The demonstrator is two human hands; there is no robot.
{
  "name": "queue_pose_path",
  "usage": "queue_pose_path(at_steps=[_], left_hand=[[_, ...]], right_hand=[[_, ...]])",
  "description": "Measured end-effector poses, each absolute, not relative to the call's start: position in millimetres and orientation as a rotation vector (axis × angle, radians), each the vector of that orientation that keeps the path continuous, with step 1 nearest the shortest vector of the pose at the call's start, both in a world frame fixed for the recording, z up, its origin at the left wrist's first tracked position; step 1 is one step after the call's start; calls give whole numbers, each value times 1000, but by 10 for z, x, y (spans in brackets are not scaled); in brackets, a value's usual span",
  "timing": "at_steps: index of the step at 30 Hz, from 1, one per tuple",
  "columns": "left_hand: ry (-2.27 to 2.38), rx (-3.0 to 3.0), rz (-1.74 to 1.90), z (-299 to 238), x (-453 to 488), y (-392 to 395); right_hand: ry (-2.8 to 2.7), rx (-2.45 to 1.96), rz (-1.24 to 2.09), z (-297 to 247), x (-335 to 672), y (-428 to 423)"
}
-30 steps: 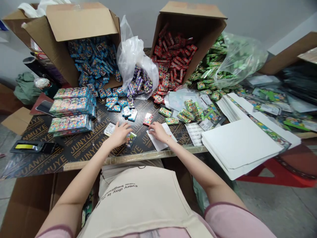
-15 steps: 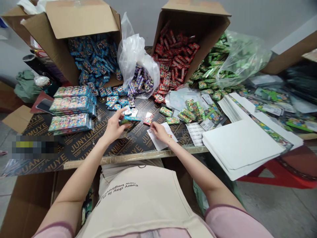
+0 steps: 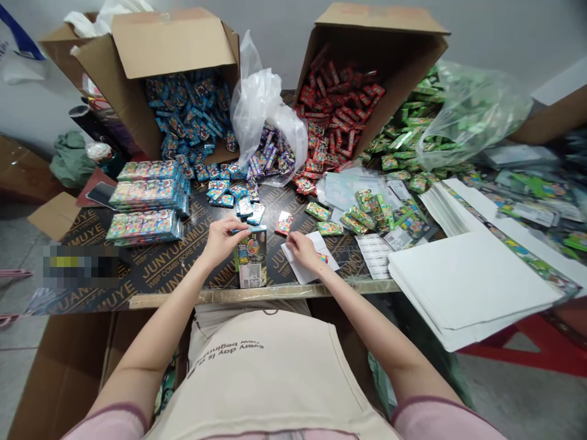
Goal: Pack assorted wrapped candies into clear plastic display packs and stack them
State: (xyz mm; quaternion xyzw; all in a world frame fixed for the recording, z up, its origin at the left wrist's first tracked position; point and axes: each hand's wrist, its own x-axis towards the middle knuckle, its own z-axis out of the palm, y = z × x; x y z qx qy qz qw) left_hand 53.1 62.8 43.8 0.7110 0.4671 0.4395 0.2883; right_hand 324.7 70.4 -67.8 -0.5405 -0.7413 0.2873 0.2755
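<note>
My left hand (image 3: pixel 221 240) pinches the top edge of a black and green printed packet (image 3: pixel 250 263) with a white label, which hangs near the table's front edge. A strip of blue shows at its top. My right hand (image 3: pixel 302 250), its fingers curled together, is over a white sheet (image 3: pixel 293 269); what they hold, if anything, is hidden. Part of a small red and green packet (image 3: pixel 323 258) shows beside that wrist. Between and beyond the hands lie a small red packet (image 3: pixel 284 222) and a blue-and-white packet (image 3: pixel 255 213).
Stacked packs (image 3: pixel 144 226) stand at left. Behind are a carton of blue packets (image 3: pixel 188 116), a clear bag (image 3: pixel 261 101) with purple ones and a carton of red packets (image 3: pixel 339 116). Green packets (image 3: pixel 367 208) lie to the right, near a stack of white cards (image 3: pixel 463 281).
My left hand has turned the printed packet from nearly flat to hanging with its labelled face showing. My right hand stays at the white sheet. The whole view has shifted slightly.
</note>
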Motion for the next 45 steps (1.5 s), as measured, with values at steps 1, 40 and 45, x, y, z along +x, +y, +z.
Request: queue_pose_path(at_steps=[1, 40, 45], left_hand=[[1242, 1905, 1176, 447, 530, 632], [1095, 1382, 1223, 422, 506, 470], [1100, 1397, 1257, 457, 524, 442]], right_hand=[[-1977, -1451, 793, -661, 3259, 722], [-1900, -960, 1764, 976, 2383, 998], [-1972, -991, 1834, 942, 2318, 1069]])
